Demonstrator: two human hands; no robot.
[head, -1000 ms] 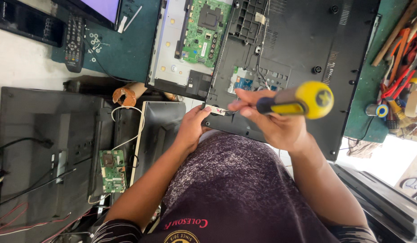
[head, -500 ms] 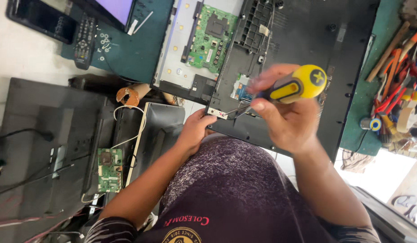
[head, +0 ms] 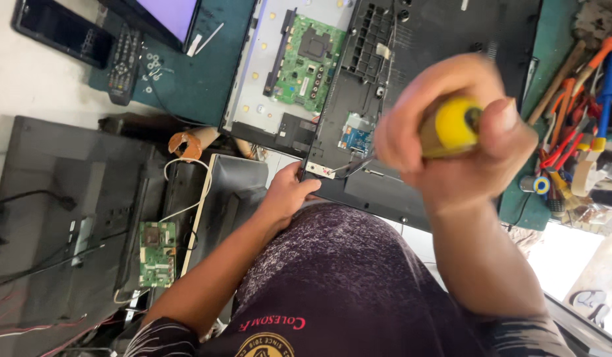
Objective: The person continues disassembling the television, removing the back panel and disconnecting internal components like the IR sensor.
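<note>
— While the right hand (head: 451, 142) wraps its fingers tight round the yellow screwdriver handle (head: 451, 125), where's the tip?
— Down at the small bracket (head: 319, 170) on the television's black back cover (head: 445, 59), near edge.
— And the left hand (head: 289, 195)?
— Fingers pinching that bracket steady. It looks light, thin, easily bent; best held by its edges.

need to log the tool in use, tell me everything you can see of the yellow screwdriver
The yellow screwdriver has a thick, glossy yellow handle, plastic by its look, with a dark spot at the butt end. The right hand wraps around it, thumb over the butt, hiding most of the grip. A thin metal shaft runs down-left toward a small white part at the edge of the black panel, beside the left hand. The tip is blurred.
</note>
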